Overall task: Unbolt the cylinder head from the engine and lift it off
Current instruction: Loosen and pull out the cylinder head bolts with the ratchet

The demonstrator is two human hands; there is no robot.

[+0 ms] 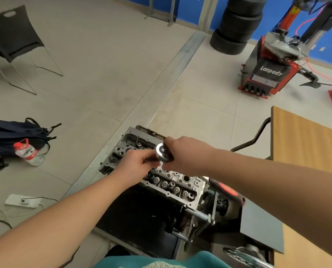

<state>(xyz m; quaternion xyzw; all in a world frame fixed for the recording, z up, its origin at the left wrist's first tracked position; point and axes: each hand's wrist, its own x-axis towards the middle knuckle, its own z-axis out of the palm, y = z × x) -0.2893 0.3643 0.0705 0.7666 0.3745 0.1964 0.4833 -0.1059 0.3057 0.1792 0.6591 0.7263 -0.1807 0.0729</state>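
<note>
Cylinder head [173,182]: unbolting in hand, both hands, left hand [137,165] and right hand [182,153], gripping ratchet [162,152]; next, likely turn bolt loose.

chair [16,33] | backpack [10,137] | water bottle [29,153] | stacked tyres [236,26] | tyre changer [273,70] | wooden table [312,140]

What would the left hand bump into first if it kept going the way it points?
Probably the shiny ratchet head. The left hand points up and right, its fingers already reaching it, with the right hand just beyond. Depth is hard to judge over the cylinder head.
</note>
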